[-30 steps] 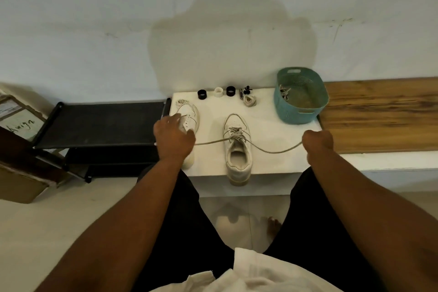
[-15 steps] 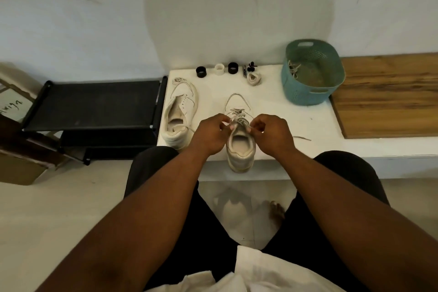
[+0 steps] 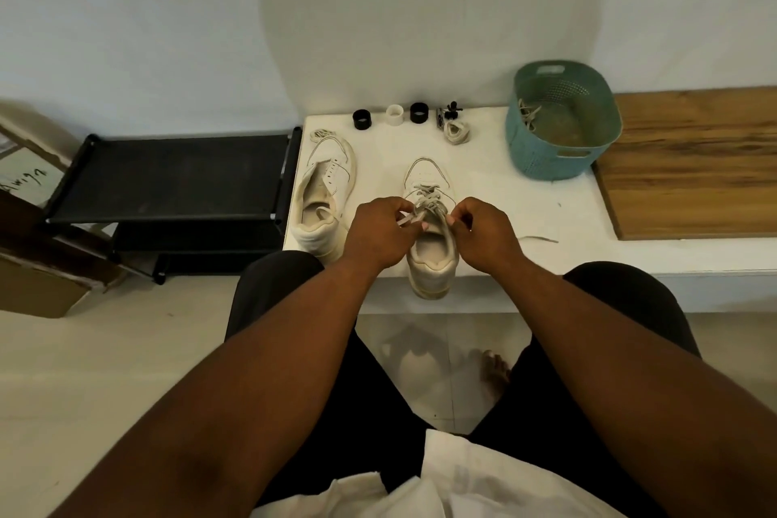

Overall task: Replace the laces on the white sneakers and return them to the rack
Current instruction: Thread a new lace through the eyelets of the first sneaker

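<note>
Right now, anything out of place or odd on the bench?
Mostly tidy. The left sneaker has no lace and lies tilted toward the rack. The laced sneaker's heel overhangs the bench edge. A loose lace end trails right of the right hand. Both hands pinch the lace; left hand.

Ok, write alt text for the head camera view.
Both hands, left hand and right hand, pinch the lace over a white sneaker on a white table. An unlaced sneaker lies to its left beside a black rack; a teal basket stands behind to the right.
</note>
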`<state>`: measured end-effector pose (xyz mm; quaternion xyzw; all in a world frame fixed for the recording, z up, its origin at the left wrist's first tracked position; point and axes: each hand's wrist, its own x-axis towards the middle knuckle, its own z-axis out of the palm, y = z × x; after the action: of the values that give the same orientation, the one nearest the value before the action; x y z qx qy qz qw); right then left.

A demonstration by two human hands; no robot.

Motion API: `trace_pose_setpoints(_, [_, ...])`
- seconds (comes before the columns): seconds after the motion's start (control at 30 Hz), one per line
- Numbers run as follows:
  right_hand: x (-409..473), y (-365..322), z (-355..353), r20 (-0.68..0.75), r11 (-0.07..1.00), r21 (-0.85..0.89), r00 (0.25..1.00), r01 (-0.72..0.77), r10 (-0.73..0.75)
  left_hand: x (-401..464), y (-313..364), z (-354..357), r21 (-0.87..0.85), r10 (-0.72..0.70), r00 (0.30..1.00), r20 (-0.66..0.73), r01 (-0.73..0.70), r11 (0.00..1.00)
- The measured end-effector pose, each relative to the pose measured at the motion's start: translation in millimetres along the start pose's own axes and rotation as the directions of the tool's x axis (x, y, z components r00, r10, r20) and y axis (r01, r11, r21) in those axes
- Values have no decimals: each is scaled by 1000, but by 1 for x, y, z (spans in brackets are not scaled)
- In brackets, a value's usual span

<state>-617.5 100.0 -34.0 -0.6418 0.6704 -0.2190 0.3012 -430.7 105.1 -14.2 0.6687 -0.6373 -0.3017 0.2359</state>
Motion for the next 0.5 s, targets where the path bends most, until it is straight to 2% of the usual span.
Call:
trace_pose_setpoints(0.2, [-1,2,2,22,998,55,1000,-18,17,-2,1,-1,-16,-41,999,-14,41,999])
trace_pose_setpoints(0.3, [1,6,-6,62,999,-32,998,-6,8,-3,0,-3,-34,-73,997,-19,73,997])
trace_pose_setpoints(0.43, [5,9,-27,-113,993,-114,993,-28,15,-4,1,-5,-72,-98,995,-31,96,993])
trace_pose_setpoints(0.5, [3,8,-33,-121,988,-149,993,-32,14,-6,4,-4,-70,-104,994,-40,101,992])
